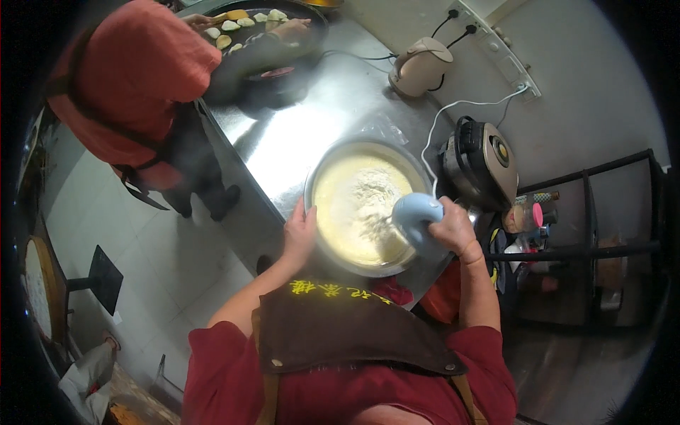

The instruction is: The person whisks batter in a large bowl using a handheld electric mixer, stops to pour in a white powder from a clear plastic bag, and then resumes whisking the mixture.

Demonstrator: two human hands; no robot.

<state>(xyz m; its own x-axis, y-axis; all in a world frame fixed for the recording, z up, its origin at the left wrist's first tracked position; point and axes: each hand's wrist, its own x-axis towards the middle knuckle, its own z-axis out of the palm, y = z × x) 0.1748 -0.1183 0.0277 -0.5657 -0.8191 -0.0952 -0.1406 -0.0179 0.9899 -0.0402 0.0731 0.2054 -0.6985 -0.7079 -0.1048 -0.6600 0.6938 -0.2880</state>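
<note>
A large metal bowl (346, 270) stands before me on a steel worktop, holding pale yellow batter (333, 212) with a heap of white flour (374, 186) on it. My left hand (301, 232) rests against the bowl's left rim, thumb up along the edge. In my right hand (455, 227) is a light blue electric hand mixer (417, 215), held over the bowl's right side. Its beaters are hidden or blurred by the mixer's body and the batter. From the mixer a white cord (429, 138) runs up to the wall.
Right of the bowl stands a rice cooker (481, 164), with an electric kettle (422, 66) behind it near a wall power strip (494, 48). A co-worker in an orange shirt (141, 58) works at a wide black pan (255, 40) with pale dough pieces. A black rack (587, 212) is at right.
</note>
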